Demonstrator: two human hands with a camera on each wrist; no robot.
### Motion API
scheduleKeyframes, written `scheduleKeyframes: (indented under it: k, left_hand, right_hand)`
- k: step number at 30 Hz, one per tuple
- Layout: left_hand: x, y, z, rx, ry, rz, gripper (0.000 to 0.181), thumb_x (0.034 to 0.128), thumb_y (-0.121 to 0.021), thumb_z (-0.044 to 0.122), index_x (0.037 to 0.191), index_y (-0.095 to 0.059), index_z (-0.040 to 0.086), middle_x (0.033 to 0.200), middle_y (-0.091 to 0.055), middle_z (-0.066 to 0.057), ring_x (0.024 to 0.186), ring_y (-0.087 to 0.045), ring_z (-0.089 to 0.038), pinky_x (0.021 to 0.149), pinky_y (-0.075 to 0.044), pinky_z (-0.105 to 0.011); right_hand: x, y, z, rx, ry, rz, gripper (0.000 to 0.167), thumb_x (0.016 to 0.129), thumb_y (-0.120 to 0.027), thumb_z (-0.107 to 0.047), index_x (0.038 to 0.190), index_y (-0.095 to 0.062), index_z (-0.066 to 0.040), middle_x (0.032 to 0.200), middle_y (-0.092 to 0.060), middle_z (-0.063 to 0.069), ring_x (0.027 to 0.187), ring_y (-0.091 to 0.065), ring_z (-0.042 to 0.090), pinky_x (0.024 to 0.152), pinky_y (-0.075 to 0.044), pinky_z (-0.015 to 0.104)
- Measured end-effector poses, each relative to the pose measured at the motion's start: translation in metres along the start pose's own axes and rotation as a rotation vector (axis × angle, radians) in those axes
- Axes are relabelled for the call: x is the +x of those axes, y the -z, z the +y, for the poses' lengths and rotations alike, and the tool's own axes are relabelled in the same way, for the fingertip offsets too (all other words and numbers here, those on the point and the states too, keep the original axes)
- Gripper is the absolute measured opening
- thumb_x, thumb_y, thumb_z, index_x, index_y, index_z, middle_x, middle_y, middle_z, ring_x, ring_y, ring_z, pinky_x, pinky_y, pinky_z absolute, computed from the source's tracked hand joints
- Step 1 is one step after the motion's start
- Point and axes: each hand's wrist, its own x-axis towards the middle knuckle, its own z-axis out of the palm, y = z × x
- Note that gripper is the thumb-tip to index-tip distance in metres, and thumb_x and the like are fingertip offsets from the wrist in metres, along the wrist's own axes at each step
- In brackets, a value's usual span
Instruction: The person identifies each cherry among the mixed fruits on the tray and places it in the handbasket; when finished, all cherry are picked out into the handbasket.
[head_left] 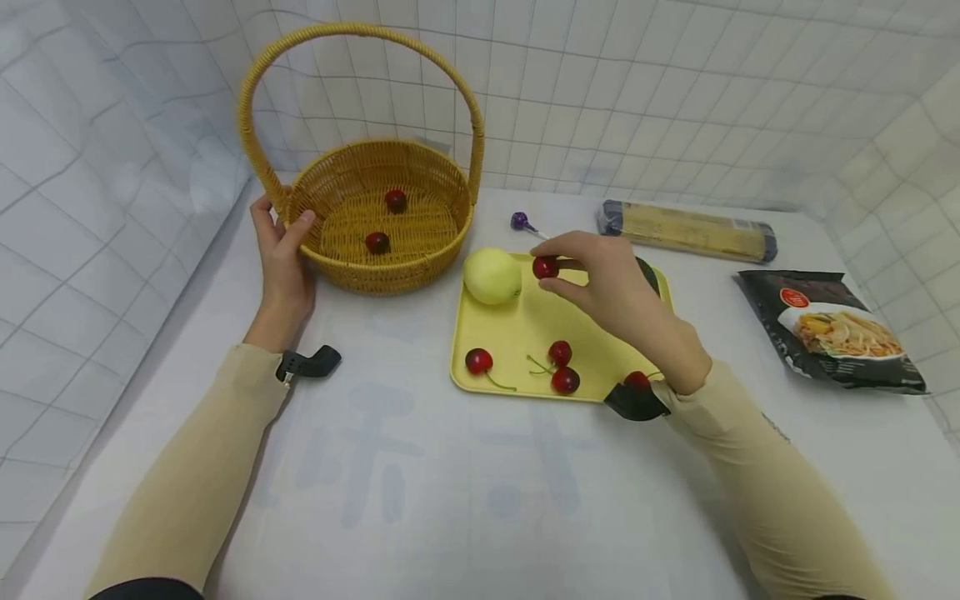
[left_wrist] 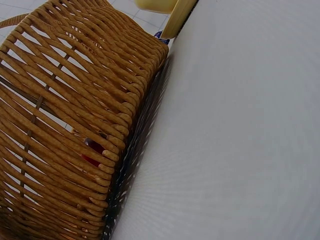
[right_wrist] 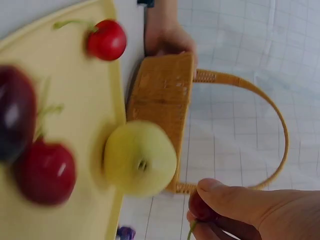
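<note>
My left hand (head_left: 283, 267) grips the left side of a woven basket (head_left: 382, 277), thumb at the rim by the handle's foot. Two dark red cherries lie apart inside it. Between thumb and fingers, my right hand (head_left: 618, 287) pinches a cherry (head_left: 545, 267) above the yellow tray (head_left: 517, 329); its green stem shows in the right wrist view. A pale yellow-green round fruit (head_left: 492, 277) sits at the tray's back left corner. Along the tray's front lie a stemmed cherry (head_left: 478, 361), a pair of cherries (head_left: 565, 380) and another cherry (head_left: 637, 380) partly covered by my right wrist strap.
Behind the tray lies a purple-wrapped lollipop (head_left: 521, 221). A long yellow packet (head_left: 690, 231) and a black noodle bag (head_left: 840, 329) are to the right. A dark green thing (head_left: 648, 274) is mostly hidden behind my right hand. Tiled walls stand behind and at both sides.
</note>
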Motion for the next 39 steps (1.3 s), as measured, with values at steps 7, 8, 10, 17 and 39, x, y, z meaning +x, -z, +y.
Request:
scheduleKeyframes:
  k: [7,8,10,17,39]
  left_hand:
    - [0.001,-0.001,0.0,0.017,0.005,0.003,0.053,0.094,-0.07,0.021,0.14,-0.045,0.019,0.145,-0.056,-0.012,0.134,-0.053,-0.027,0.112,-0.037,-0.037]
    - [0.0,-0.001,0.0,0.02,0.005,0.008,0.052,0.0939,-0.07,0.021,0.14,-0.045,0.019,0.146,-0.056,-0.013,0.134,-0.053,-0.027,0.112,-0.038,-0.037]
    - [0.0,0.0,0.001,0.026,0.005,0.016,0.052,0.094,-0.069,0.022,0.14,-0.046,0.019,0.146,-0.056,-0.013,0.134,-0.053,-0.027,0.112,-0.037,-0.037]
    - [0.0,0.002,0.001,0.016,0.008,0.018,0.051,0.0939,-0.07,0.021,0.139,-0.046,0.019,0.147,-0.056,-0.013,0.135,-0.052,-0.028,0.114,-0.036,-0.038]
    - [-0.001,0.0,0.002,0.053,0.003,0.01,0.051,0.0948,-0.067,0.022,0.141,-0.045,0.02,0.149,-0.055,-0.014,0.139,-0.051,-0.029,0.115,-0.035,-0.039]
  right_hand:
    - [0.037,-0.023,-0.027,0.084,0.043,-0.004,0.035,0.094,-0.08,-0.009,0.128,-0.074,-0.004,0.125,-0.076,0.01,0.111,-0.075,0.023,0.099,-0.058,0.036]
    - [0.043,-0.026,-0.031,0.086,0.055,-0.008,0.035,0.094,-0.079,-0.009,0.129,-0.073,-0.003,0.125,-0.076,0.011,0.111,-0.074,0.024,0.099,-0.058,0.036]
    - [0.055,-0.031,-0.04,0.088,0.076,-0.021,0.035,0.095,-0.079,-0.008,0.129,-0.072,-0.001,0.126,-0.075,0.013,0.112,-0.074,0.025,0.098,-0.059,0.036]
    - [0.091,-0.047,-0.063,0.08,0.044,-0.111,0.035,0.096,-0.077,-0.01,0.129,-0.069,-0.001,0.124,-0.074,0.011,0.112,-0.072,0.022,0.096,-0.057,0.029]
    - [0.067,-0.043,-0.04,-0.039,-0.005,-0.019,0.043,0.101,-0.073,-0.018,0.14,-0.064,-0.003,0.142,-0.067,0.012,0.129,-0.063,0.029,0.112,-0.045,0.044]
